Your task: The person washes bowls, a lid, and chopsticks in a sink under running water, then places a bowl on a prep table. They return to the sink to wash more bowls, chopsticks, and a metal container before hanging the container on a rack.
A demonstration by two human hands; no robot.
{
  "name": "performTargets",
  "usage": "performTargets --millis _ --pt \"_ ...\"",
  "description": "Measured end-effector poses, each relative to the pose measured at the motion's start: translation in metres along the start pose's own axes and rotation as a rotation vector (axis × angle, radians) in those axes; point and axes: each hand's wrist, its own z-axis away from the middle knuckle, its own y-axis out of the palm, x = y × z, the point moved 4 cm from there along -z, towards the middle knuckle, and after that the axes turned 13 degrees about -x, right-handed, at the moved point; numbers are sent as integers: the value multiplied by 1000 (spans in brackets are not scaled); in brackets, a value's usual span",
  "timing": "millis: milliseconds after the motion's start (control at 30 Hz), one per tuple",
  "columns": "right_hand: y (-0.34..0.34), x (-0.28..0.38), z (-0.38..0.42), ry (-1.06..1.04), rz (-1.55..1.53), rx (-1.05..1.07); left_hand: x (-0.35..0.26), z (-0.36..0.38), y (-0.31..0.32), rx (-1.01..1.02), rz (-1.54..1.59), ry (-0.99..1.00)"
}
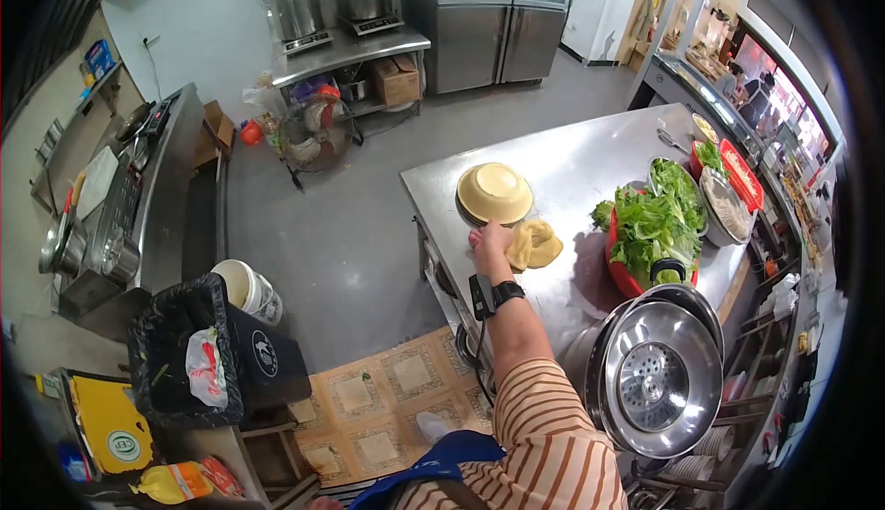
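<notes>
My right hand (491, 237) reaches over the steel table, its fingers curled at the near rim of a pale yellow bowl (495, 191). Bottom up, the bowl lies near the table's left edge, with a dark shadow round its rim. Just right of my wrist is a crumpled yellow cloth (534, 244). A black watch-like band with a small box on it circles that wrist. What may be a sliver of my left hand (324, 504) shows at the bottom edge of the view; its fingers are hidden.
Leafy lettuce (656, 224) fills a red basket (619, 268) on the steel table (576, 155). Nearer to me stands a large steel pot topped by a perforated steel dish (659, 376). A lined black bin (272, 353) and a white bucket (267, 300) are on the left floor.
</notes>
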Motion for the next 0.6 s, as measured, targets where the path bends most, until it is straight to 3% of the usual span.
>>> performTargets --millis 67,167,267,333,367,467,533,600 --pt "-1 -19 0 -52 -21 41 8 0 0 10 61 7" --pt "-9 -47 62 -37 -119 201 26 5 -7 12 153 18" --pt "-17 -117 146 85 28 487 57 12 -31 -9 251 57" --pt "-38 -167 235 116 263 759 165 -65 -47 -40 213 202" --pt "-53 -200 280 146 407 895 178 -62 -61 -75 259 243" --pt "-130 -278 425 76 952 1346 234 -38 -109 -193 374 333" --pt "-190 -326 501 -27 1082 1670 292 -1 -135 -342 491 342" --pt "-266 -388 585 -112 1099 2113 317 65 -164 -481 745 199"
